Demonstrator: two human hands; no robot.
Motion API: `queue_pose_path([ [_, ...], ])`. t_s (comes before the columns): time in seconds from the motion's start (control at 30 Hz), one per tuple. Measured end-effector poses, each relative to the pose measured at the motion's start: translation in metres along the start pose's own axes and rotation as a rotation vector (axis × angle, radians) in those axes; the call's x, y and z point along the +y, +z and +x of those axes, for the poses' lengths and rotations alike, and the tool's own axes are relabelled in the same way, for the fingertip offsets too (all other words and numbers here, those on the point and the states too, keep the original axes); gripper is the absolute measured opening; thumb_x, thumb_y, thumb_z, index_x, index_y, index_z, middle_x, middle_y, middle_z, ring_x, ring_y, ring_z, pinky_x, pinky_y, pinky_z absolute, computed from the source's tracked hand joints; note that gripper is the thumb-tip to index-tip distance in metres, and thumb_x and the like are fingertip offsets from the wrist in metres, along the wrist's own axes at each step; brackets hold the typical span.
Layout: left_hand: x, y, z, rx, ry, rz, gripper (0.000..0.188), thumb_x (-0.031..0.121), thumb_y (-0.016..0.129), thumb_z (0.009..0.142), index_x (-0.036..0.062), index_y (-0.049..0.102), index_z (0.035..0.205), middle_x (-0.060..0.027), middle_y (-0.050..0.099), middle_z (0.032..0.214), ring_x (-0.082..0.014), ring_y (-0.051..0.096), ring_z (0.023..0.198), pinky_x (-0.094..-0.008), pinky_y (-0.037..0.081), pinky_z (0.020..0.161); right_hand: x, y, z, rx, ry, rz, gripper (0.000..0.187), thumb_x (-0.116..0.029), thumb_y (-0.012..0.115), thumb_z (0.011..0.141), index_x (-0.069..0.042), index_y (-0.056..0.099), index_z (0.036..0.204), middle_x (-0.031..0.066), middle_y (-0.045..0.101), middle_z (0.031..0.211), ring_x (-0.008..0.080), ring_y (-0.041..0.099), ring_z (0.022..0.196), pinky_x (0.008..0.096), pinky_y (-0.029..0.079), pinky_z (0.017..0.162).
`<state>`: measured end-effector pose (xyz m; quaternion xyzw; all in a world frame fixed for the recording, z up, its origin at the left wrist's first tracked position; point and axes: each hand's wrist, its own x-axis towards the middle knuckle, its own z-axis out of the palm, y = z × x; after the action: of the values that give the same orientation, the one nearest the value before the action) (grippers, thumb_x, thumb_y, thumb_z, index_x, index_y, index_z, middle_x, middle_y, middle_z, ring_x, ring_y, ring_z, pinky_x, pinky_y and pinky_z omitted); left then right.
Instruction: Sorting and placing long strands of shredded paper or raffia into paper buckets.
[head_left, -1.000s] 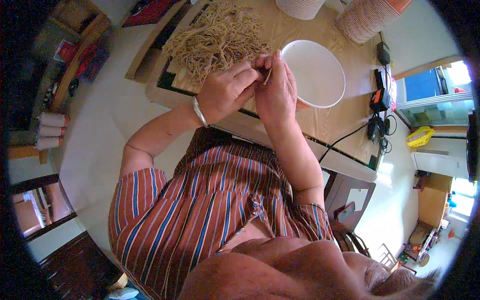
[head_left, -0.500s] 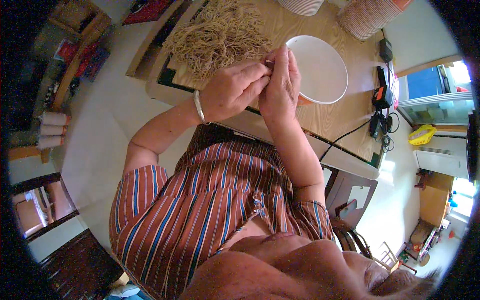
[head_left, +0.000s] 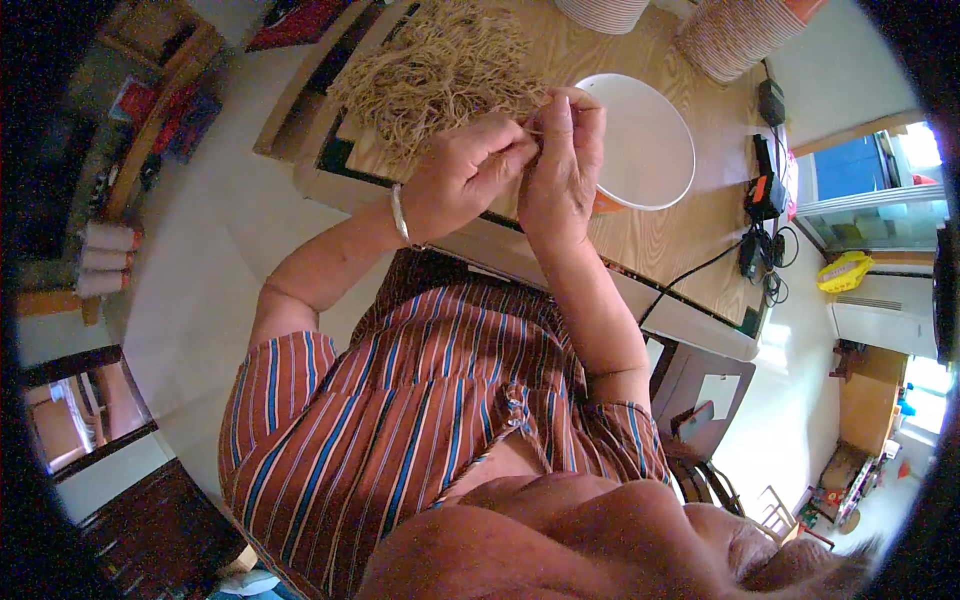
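Observation:
My left hand (head_left: 468, 175), with a silver bangle at its wrist, and my right hand (head_left: 565, 170) meet above the near edge of the table. Both are closed in a pinch, fingertips almost touching. Between them shows a bit of thin tan cord (head_left: 535, 132); most of it is hidden by the fingers. Just beyond my left hand lies a loose heap of tan twisted cords (head_left: 435, 75). A large white paper bucket (head_left: 645, 135) with an orange outside stands open right beside my right hand, partly behind it.
Nested stacks of paper buckets (head_left: 740, 38) stand at the table's far side. A black adapter (head_left: 768, 195) and tangled cables (head_left: 770, 255) lie along the right edge, one cable running toward me. The wood-grain table (head_left: 690, 235) ends just in front of my body.
My fingers have shifted slightly: the right index finger now bends over the top of the pinch, and the left fingertips have turned a little. The bucket and cord heap stay put.

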<state>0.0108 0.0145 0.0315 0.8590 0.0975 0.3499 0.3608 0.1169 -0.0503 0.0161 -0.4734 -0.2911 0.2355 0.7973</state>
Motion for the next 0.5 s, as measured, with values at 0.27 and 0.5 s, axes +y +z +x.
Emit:
queue_pose_path([
  [0.27, 0.004, -0.004, 0.009, 0.017, -0.088, -0.042, 0.023, 0.022, 0.059, 0.097, 0.0001, 0.061, 0.091, -0.0161, 0.057, 0.072, -0.0295, 0.054, 0.061, -0.0366, 0.045, 0.058, 0.004, -0.004, 0.001, -0.002, -0.074, -0.066, 0.015, -0.020, 0.050, 0.102, -0.006, 0.051, 0.107, 0.0004, 0.052, 0.092, 0.0079, 0.046, 0.084, 0.0227, 0.040, 0.074],
  [0.5, 0.000, -0.004, 0.008, 0.016, -0.115, 0.015, 0.020, 0.020, 0.058, 0.097, 0.0029, 0.059, 0.087, -0.0167, 0.057, 0.070, -0.0341, 0.055, 0.061, -0.0381, 0.045, 0.055, 0.009, 0.004, -0.003, -0.043, -0.126, -0.041, 0.009, -0.008, 0.047, 0.102, -0.006, 0.048, 0.111, 0.0004, 0.049, 0.096, 0.0076, 0.044, 0.087, 0.0222, 0.040, 0.077],
])
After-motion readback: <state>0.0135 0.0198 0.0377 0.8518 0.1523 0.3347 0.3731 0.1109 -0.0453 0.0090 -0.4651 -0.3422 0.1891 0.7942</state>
